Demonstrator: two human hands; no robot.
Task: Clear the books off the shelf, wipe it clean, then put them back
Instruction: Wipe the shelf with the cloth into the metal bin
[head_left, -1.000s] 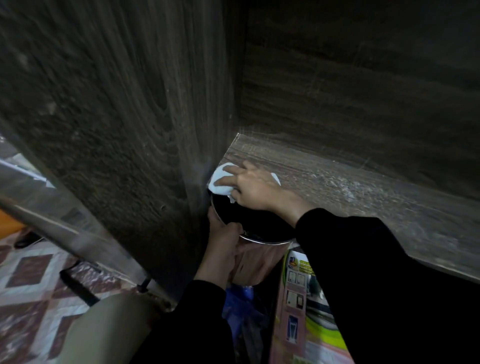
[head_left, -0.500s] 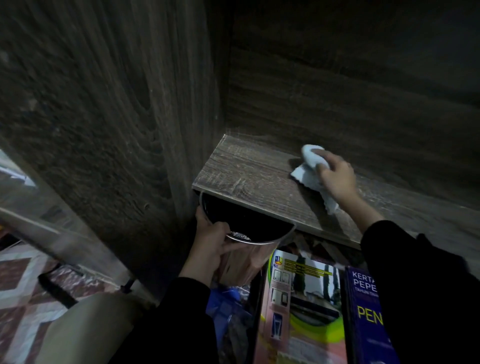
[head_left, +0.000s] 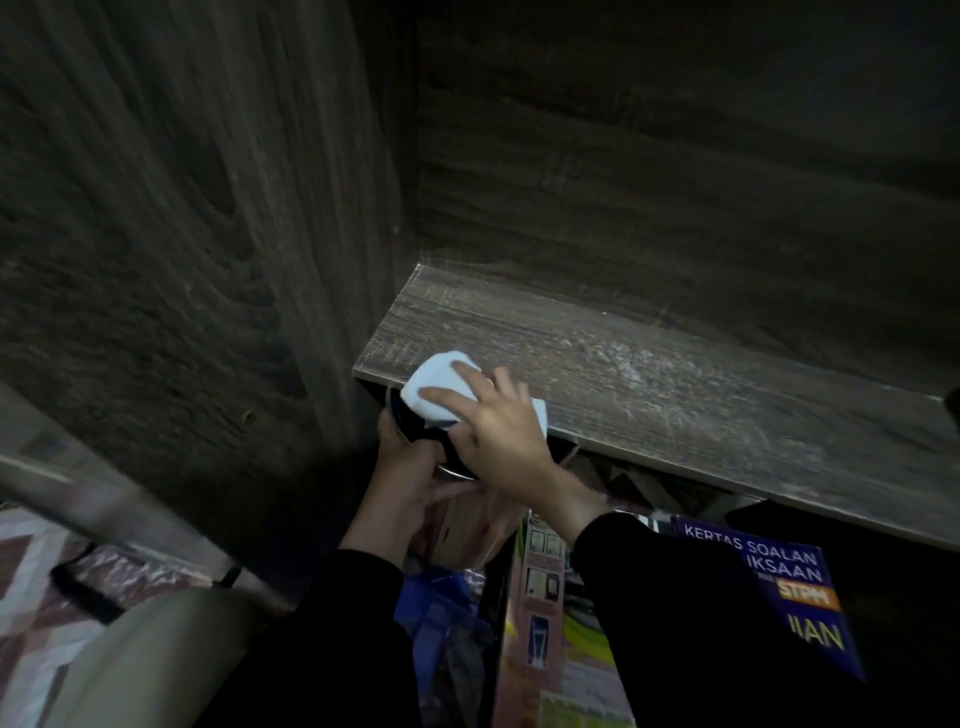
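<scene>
Flat-fingered right hand (head_left: 501, 434) has swept the cloth (head_left: 441, 382) back to the shelf (head_left: 675, 384) edge, likely pushing dust into the bin (head_left: 421, 434) gripped by the left hand (head_left: 410, 486).

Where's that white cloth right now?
In the head view, the white cloth lies at the front left corner of the shelf, pressed under the right hand, just above the metal container that the left hand holds below the edge.

Long black sleeves (head_left: 675, 597) reach the wrists above bare left hand (head_left: 410, 480) and right hand (head_left: 501, 428).
</scene>
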